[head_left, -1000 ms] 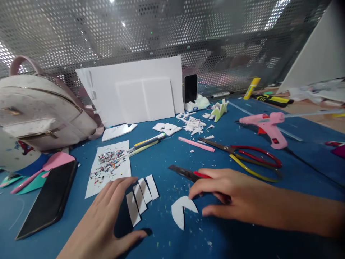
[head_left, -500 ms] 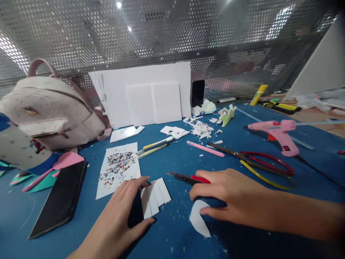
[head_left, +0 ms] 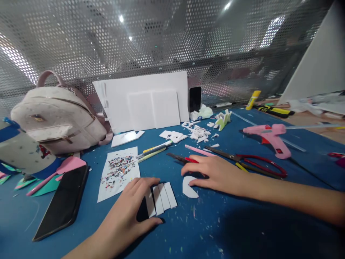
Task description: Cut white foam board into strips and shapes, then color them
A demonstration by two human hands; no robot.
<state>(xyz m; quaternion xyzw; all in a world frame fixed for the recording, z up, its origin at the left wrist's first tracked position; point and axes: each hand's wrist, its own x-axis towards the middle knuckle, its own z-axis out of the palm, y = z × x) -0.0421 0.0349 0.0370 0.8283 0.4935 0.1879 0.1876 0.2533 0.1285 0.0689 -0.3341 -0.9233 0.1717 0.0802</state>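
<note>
My left hand [head_left: 132,203] lies low over the blue table, thumb and fingers spread around a fanned row of several white foam-board strips [head_left: 165,197]. It touches the strips' left side, and part of them is hidden by the fingers. To the right, my right hand [head_left: 212,172] has its fingers closed over a red-and-black craft knife [head_left: 176,157], whose dark tip points left; most of the handle is covered. The thumb of that hand touches a curved white piece [head_left: 188,187] lying flat on the table.
Long-handled scissors [head_left: 225,154], a pink pen [head_left: 198,149] and a pink glue gun [head_left: 272,135] lie beyond my right hand. White scraps [head_left: 199,133] sit farther back. At left are a paper with colourful bits [head_left: 105,194], a phone [head_left: 63,201], a mug [head_left: 24,151] and a backpack [head_left: 59,115].
My right hand has moved away from me and slightly left, taking the knife and the curved white piece along. My left hand and the strips have shifted slightly right. The view has tilted a little.
</note>
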